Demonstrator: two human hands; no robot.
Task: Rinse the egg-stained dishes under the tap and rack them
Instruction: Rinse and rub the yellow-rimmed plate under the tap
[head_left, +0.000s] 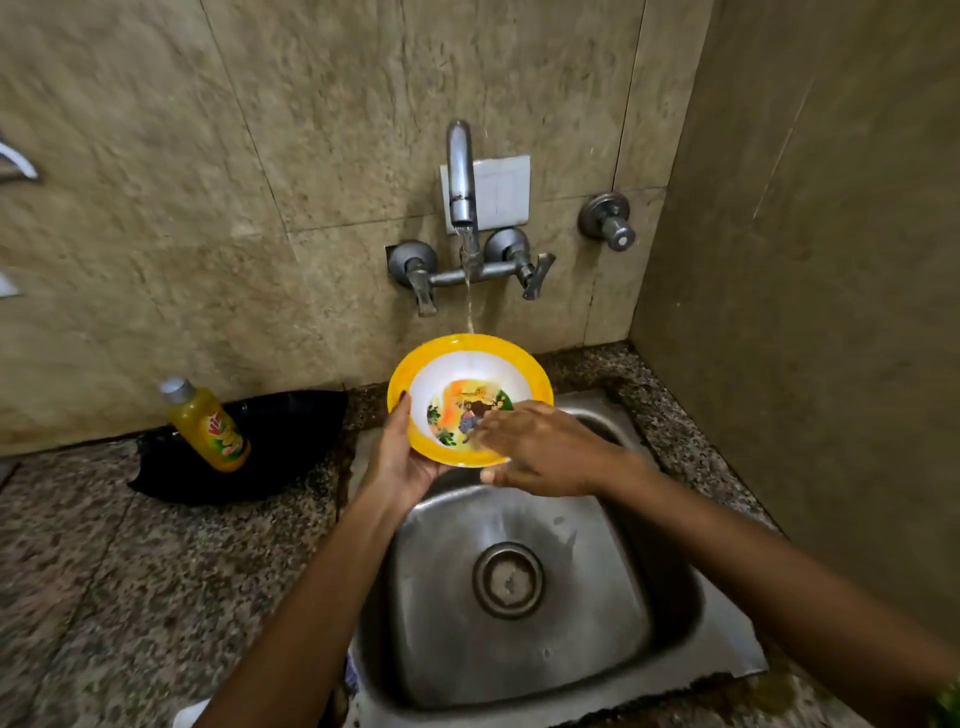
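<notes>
**Bowl under the running tap**

Water streams from the tap (461, 176) and lands at the far rim of the bowl (470, 364), which is held up over the back of the sink (519, 649). The bowl is round, so there is no long axis to call; it tilts with its open face up and toward the camera, far rim highest, the cartoon print inside in plain view.

The left hand (400, 457) comes up from below, palm cupping the near-left underside, thumb hooked over the rim: a firm grip, clamped on the bowl. The right hand (540, 447) reaches in from the right, forearm running diagonally across the sink, knuckles up, fingers laid fairly straight inside the bowl and touching its painted base, thumb below the near rim.

On the granite surface (130, 597) to the left, a yellow bottle (208, 426) stands in front of something black (270, 447).
</notes>
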